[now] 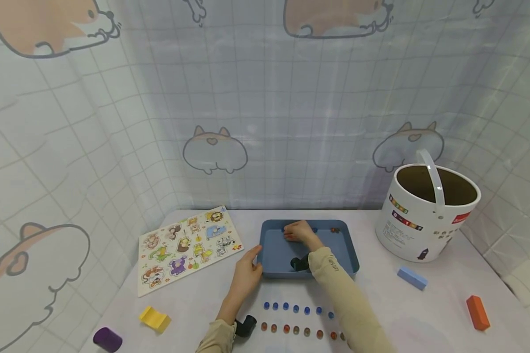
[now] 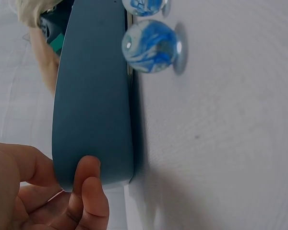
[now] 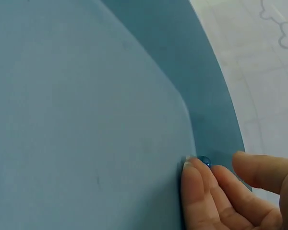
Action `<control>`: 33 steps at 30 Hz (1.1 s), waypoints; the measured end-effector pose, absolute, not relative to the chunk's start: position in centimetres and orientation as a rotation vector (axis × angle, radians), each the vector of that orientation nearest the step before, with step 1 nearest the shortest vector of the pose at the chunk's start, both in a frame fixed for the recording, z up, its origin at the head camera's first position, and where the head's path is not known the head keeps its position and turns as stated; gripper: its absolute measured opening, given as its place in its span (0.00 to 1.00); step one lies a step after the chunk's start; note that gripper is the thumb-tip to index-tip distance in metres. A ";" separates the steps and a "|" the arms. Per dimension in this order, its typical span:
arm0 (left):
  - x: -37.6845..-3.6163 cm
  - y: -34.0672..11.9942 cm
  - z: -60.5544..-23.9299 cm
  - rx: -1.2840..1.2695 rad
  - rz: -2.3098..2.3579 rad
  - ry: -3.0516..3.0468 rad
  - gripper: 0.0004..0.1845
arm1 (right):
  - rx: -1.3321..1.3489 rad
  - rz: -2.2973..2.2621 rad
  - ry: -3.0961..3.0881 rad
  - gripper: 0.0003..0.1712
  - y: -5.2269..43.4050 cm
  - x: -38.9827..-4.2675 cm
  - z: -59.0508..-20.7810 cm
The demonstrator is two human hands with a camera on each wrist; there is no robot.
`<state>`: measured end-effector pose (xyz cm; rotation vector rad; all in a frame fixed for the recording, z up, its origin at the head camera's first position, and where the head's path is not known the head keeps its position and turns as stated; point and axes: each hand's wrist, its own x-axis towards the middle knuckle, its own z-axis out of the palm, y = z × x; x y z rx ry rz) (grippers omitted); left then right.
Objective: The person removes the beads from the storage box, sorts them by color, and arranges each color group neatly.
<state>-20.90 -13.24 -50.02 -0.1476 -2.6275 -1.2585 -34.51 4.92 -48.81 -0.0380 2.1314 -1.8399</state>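
Observation:
A shallow blue-grey tray (image 1: 282, 272) lies on the table. At its left side my left hand (image 1: 246, 269) holds the edge near the front corner, its fingers (image 2: 89, 175) bent against the outer wall. My right hand (image 1: 301, 231) reaches inside to the far wall. There its fingertips touch a blue glass marble (image 3: 205, 160), partly hidden by the fingers, and the thumb stands apart. To the right along that wall lie another blue marble (image 1: 315, 229) and some reddish-brown marbles (image 1: 334, 230).
In front of the tray run a row of blue marbles (image 1: 285, 306) and a row of brownish marbles (image 1: 286, 328). An animal puzzle board (image 1: 187, 247) lies left, with a yellow block (image 1: 155, 319) and purple cylinder (image 1: 108, 339). Rightward are a white bucket (image 1: 417, 230), blue block (image 1: 412, 278) and orange block (image 1: 478, 313).

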 end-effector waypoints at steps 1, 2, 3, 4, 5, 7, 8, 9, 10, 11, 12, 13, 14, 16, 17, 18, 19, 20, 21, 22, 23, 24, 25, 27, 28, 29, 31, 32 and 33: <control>-20.9 -13.2 -50.0 -0.147 -1.261 -2.625 0.29 | -0.029 -1.852 2.124 0.20 4.6 -34.4 -48.8; -20.9 -13.2 -50.0 -0.150 -1.265 -2.622 0.29 | -0.021 -1.857 2.124 0.20 4.4 -34.3 -48.7; -20.9 -13.1 -50.0 -0.157 -1.266 -2.618 0.29 | 0.006 -1.869 2.121 0.19 4.2 -34.3 -48.7; -20.9 -13.1 -50.1 -0.163 -1.265 -2.616 0.29 | 0.038 -1.875 2.133 0.19 4.1 -34.2 -48.6; -20.9 -13.0 -50.1 -0.166 -1.267 -2.615 0.29 | 0.086 -1.882 2.146 0.18 4.0 -34.1 -48.6; -20.8 -13.0 -50.1 -0.174 -1.273 -2.614 0.29 | 0.186 -1.898 2.177 0.16 4.0 -34.0 -48.6; -20.8 -13.0 -50.1 -0.175 -1.270 -2.615 0.29 | 0.232 -1.906 2.186 0.16 4.0 -34.0 -48.6; -20.8 -13.0 -50.1 -0.178 -1.263 -2.614 0.29 | 0.256 -1.909 2.195 0.15 4.0 -33.9 -48.6; -20.8 -13.0 -50.1 -0.176 -1.260 -2.614 0.29 | 0.262 -1.909 2.194 0.15 4.0 -34.0 -48.6; -20.8 -13.0 -50.1 -0.174 -1.258 -2.615 0.29 | 0.250 -1.912 2.181 0.15 3.9 -34.0 -48.6; -20.8 -13.0 -50.0 -0.174 -1.255 -2.614 0.29 | 0.221 -1.918 2.154 0.16 3.7 -34.0 -48.6; -20.8 -13.1 -50.0 -0.177 -1.252 -2.613 0.29 | 0.190 -1.921 2.123 0.16 3.4 -34.1 -48.7; -20.8 -13.1 -50.0 -0.180 -1.248 -2.611 0.29 | 0.158 -1.926 2.090 0.17 3.1 -34.1 -48.6; -20.8 -13.1 -50.0 -0.188 -1.240 -2.610 0.29 | 0.102 -1.928 2.035 0.17 2.2 -34.0 -48.6; -20.8 -13.1 -49.9 -0.197 -1.228 -2.607 0.29 | 0.078 -1.922 2.022 0.18 1.7 -33.9 -48.6; -20.8 -13.1 -49.9 -0.205 -1.220 -2.602 0.29 | 0.066 -1.912 2.015 0.18 1.2 -33.8 -48.5; -20.8 -13.1 -49.9 -0.214 -1.208 -2.595 0.29 | 0.051 -1.890 2.024 0.18 0.7 -33.7 -48.4; -20.8 -13.1 -49.9 -0.221 -1.196 -2.589 0.29 | 0.041 -1.865 2.042 0.18 0.3 -33.5 -48.2; -20.8 -13.1 -49.8 -0.228 -1.186 -2.581 0.28 | 0.033 -1.837 2.069 0.18 -0.1 -33.3 -48.1; -20.8 -13.1 -49.8 -0.235 -1.175 -2.574 0.28 | 0.026 -1.805 2.102 0.18 -0.5 -33.1 -47.9; -20.8 -13.1 -49.8 -0.239 -1.174 -2.570 0.28 | 0.030 -1.783 2.126 0.17 -0.7 -32.9 -47.8; -20.9 -13.1 -49.8 -0.239 -1.176 -2.565 0.28 | 0.035 -1.764 2.149 0.17 -0.9 -32.8 -47.7; -20.9 -13.1 -49.8 -0.239 -1.176 -2.563 0.28 | 0.038 -1.744 2.174 0.16 -1.0 -32.6 -47.6; -20.8 -13.1 -49.8 -0.237 -1.178 -2.565 0.28 | 0.055 -1.731 2.195 0.15 -1.0 -32.4 -47.5; -20.8 -13.1 -49.8 -0.235 -1.178 -2.565 0.28 | 0.057 -1.729 2.192 0.14 -1.0 -32.4 -47.5; -20.8 -13.0 -49.8 -0.232 -1.181 -2.565 0.28 | 0.055 -1.734 2.177 0.15 -0.9 -32.4 -47.6; -20.7 -13.0 -49.8 -0.232 -1.188 -2.564 0.28 | 0.039 -1.745 2.145 0.15 -0.7 -32.5 -47.8; -20.7 -13.0 -49.8 -0.234 -1.192 -2.560 0.28 | 0.028 -1.759 2.123 0.15 -0.5 -32.5 -47.8; -20.7 -13.0 -49.9 -0.235 -1.195 -2.557 0.28 | 0.017 -1.772 2.101 0.16 -0.3 -32.6 -47.8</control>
